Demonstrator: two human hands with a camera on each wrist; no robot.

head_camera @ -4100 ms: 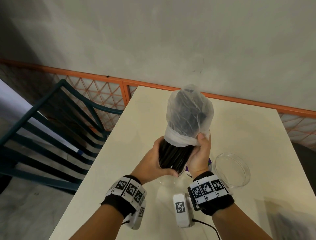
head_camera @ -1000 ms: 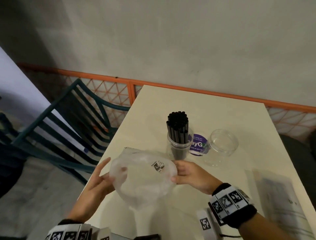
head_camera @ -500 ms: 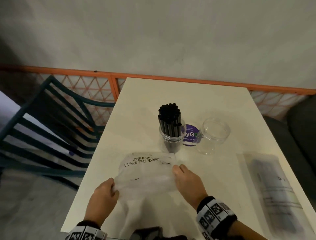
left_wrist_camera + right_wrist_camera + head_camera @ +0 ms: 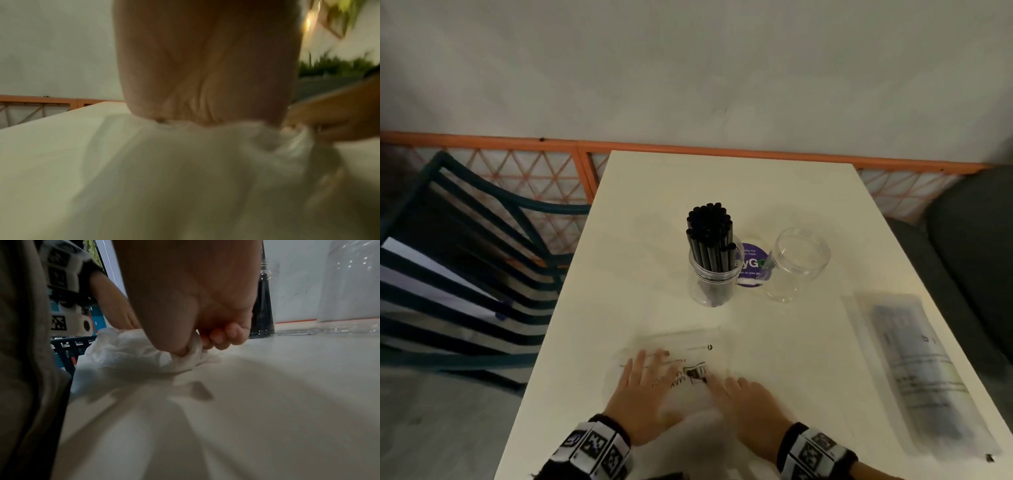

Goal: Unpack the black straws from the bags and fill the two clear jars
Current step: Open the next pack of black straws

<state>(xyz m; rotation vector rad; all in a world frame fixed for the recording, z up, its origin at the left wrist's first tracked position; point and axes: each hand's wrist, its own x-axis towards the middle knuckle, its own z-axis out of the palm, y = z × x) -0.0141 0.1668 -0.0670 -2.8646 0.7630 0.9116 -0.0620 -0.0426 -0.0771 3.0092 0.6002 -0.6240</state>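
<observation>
Pressing down at the near edge of the cream table (image 4: 774,192), the left hand (image 4: 640,404) lies with fingers straight and spread on the empty plastic bag (image 4: 681,363). Just beside it, the right hand (image 4: 750,401) curls its fingers and thumb round a bunched fold of the same bag, as the right wrist view shows (image 4: 185,356). To the right lies a second bag (image 4: 924,373), flat and unopened, with dark straws inside. Farther back, the black straws (image 4: 710,236) stand upright in a clear jar (image 4: 714,287). A purple round label (image 4: 751,263) lies between it and the second clear jar (image 4: 796,267), which holds nothing. A dark green chair (image 4: 482,240) stands left of the table.
</observation>
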